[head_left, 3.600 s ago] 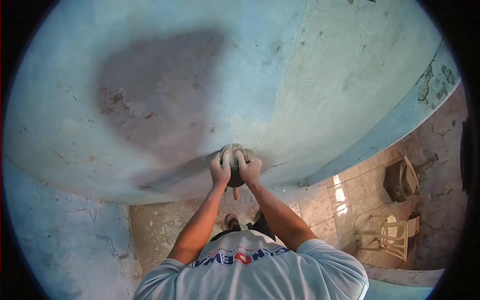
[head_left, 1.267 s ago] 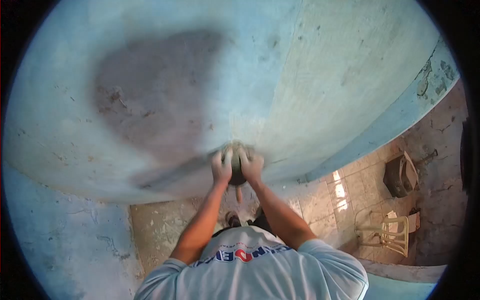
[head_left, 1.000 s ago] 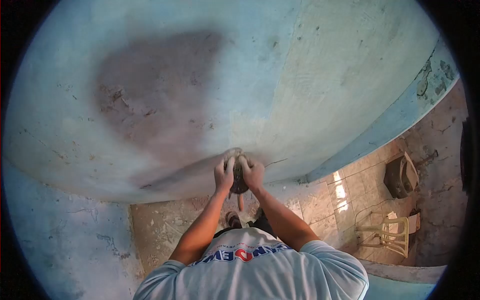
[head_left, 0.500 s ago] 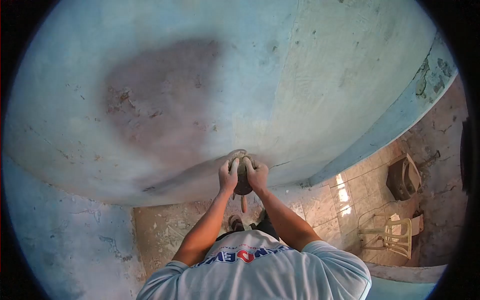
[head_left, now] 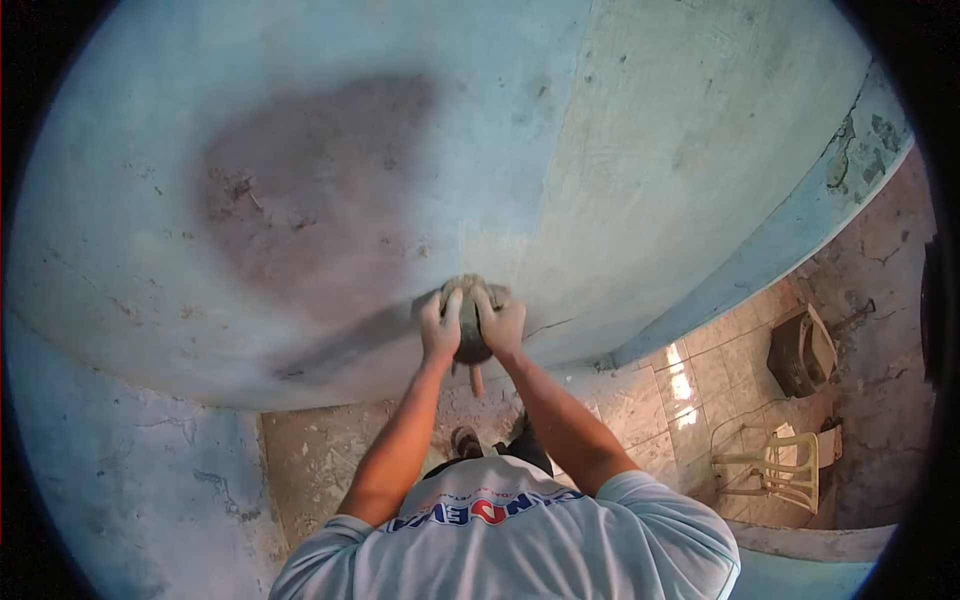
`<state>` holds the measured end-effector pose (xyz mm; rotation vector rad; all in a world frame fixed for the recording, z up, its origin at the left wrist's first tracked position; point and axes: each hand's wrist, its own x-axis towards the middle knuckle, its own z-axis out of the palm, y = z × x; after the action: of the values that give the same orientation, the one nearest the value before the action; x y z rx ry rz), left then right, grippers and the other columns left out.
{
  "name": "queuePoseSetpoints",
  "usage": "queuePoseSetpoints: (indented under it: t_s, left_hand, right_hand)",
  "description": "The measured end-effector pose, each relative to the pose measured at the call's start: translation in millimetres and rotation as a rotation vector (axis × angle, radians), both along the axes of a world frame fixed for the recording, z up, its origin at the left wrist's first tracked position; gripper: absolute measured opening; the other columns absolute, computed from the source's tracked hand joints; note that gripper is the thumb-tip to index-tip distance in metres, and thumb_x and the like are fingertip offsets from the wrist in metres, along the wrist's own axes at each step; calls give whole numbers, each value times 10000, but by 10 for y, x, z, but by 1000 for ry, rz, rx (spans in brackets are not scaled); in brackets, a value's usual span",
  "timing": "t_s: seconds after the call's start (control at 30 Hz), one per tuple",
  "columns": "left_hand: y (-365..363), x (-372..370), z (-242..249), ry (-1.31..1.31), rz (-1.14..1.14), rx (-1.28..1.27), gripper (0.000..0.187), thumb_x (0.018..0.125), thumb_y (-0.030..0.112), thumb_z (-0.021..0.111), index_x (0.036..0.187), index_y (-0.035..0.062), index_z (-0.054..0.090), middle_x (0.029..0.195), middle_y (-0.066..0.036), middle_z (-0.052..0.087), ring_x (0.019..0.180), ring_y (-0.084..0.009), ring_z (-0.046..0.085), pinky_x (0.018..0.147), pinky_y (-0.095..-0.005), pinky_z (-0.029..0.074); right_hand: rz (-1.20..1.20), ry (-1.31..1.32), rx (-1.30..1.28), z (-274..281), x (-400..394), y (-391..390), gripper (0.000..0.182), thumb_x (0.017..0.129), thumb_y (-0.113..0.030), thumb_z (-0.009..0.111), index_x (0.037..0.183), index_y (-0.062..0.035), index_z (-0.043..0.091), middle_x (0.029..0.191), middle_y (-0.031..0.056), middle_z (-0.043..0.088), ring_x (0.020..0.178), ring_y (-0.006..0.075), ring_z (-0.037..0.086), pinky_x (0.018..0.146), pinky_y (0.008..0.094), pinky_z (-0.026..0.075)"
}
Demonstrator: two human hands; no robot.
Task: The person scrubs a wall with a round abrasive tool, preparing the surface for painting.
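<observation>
Both my hands grip a dark, rounded, dusty object (head_left: 472, 343) in front of the blue-green wall (head_left: 640, 170); I cannot make out its exact kind. A short brown handle-like piece sticks out below it. My left hand (head_left: 440, 325) is wrapped round its left side, with the thumb on top. On the right side, my right hand (head_left: 502, 322) closes round it in the same way. The object's upper edge is greyish and seems to meet the wall, though the hands hide part of it.
A brownish patch (head_left: 320, 190) with chipped spots marks the wall at upper left. At right, a pale plastic chair (head_left: 790, 470) and a dark container (head_left: 802, 352) stand on the tiled floor (head_left: 640, 405). My feet are just below the hands.
My hands and the dark rounded object have moved up the wall and slightly left. Both hands keep their hold.
</observation>
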<state>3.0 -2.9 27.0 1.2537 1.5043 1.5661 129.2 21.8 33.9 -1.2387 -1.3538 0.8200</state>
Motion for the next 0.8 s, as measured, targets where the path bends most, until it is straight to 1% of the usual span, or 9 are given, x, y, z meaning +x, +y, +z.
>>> queuePoseSetpoints:
  t_s: [0.1,0.17,0.3,0.4,0.53,0.6,0.67,0.77,0.8]
  left_hand:
    - [24,-43,556,-88,-27,-115,378,1071,316,607,1115,-52,684,923,-90,678,859,-189,611,793,-399,500]
    - [-45,-48,308,-43,-23,-87,393,1071,329,608,1135,-51,685,944,-96,679,875,-195,620,802,-402,500]
    - [-286,66,-450,7,28,-110,395,1060,331,623,1130,-52,689,939,-95,679,889,-195,621,809,-402,496]
    - [-147,21,-284,-32,68,-40,361,1063,301,616,1089,-52,685,929,-87,682,872,-183,607,796,-395,495]
    - [-39,-74,535,-65,-7,-93,296,1069,249,592,1038,-33,676,917,-75,681,840,-166,593,777,-393,497]
    - [-73,-79,263,-29,9,-45,338,1064,281,611,1013,-48,671,855,-110,660,793,-195,587,750,-400,487]
    - [-139,1,-209,-17,44,99,381,1055,316,623,1021,-60,677,850,-174,668,792,-249,626,762,-416,488]
    - [-387,32,-753,60,25,-251,403,1050,330,616,1054,-66,689,910,-221,705,859,-293,684,797,-431,499]
    - [-317,9,-776,72,43,-184,407,1051,333,612,1060,-67,689,918,-225,710,864,-297,689,792,-433,501]
  right_hand:
    - [39,-8,-34,252,-3,97,301,976,-277,743,984,21,780,747,208,719,680,159,687,671,382,538]
    - [16,-13,-19,166,-13,19,302,976,-280,741,986,20,778,750,211,713,678,160,678,675,381,540]
    - [-35,21,-36,-516,11,-308,299,975,-260,745,968,39,753,733,208,687,696,112,616,660,369,522]
    - [-7,17,-27,-257,-67,-146,287,981,-240,740,964,47,749,714,174,686,698,97,587,650,368,510]
    - [34,34,-44,227,-87,5,282,1004,-220,712,941,54,738,662,122,617,649,101,507,612,362,472]
    - [8,88,-40,163,-110,-71,319,1004,-252,716,953,63,727,664,151,584,658,90,510,617,352,473]
    - [-25,-11,-28,-274,-37,-212,333,998,-271,728,949,58,733,661,149,600,672,84,518,626,352,482]
    - [-83,-55,-105,-801,-42,-400,338,987,-281,741,939,53,736,659,168,607,677,83,528,631,356,493]
    - [-106,-55,-147,-864,-46,-414,337,983,-282,744,935,51,737,659,179,606,676,84,530,631,359,496]
